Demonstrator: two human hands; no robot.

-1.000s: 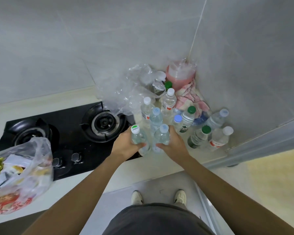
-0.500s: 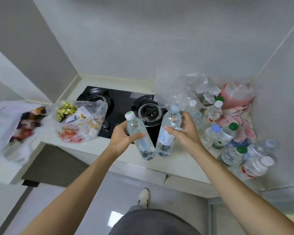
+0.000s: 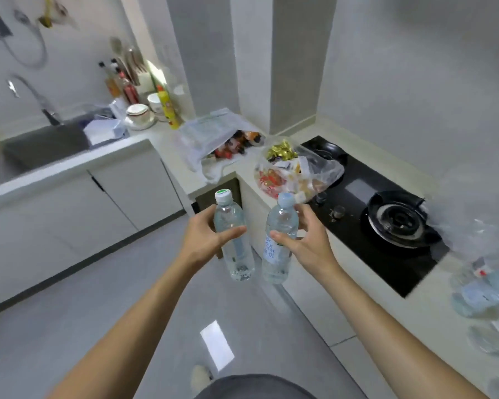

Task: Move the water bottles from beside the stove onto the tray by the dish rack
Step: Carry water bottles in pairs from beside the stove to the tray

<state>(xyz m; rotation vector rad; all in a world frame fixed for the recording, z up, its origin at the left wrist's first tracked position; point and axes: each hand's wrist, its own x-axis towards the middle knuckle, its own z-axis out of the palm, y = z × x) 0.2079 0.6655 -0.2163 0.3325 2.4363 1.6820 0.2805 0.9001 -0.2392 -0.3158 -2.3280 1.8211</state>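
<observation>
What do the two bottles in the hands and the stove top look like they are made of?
Both bottles, green-capped in the left hand and blue-capped in the right hand, look like thin clear plastic: see-through walls, moulded caps, a printed label on the blue-capped one. The stove top looks like glossy black glass, judging by its flat, reflective sheen, though polished enamel is possible.

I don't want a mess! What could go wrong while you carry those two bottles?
The left hand and right hand each grip one bottle high up, over bare floor; the green-capped bottle or the blue-capped bottle might slip and drop. They hang close together, so they could knock. The snack bag crowds the counter edge.
</observation>
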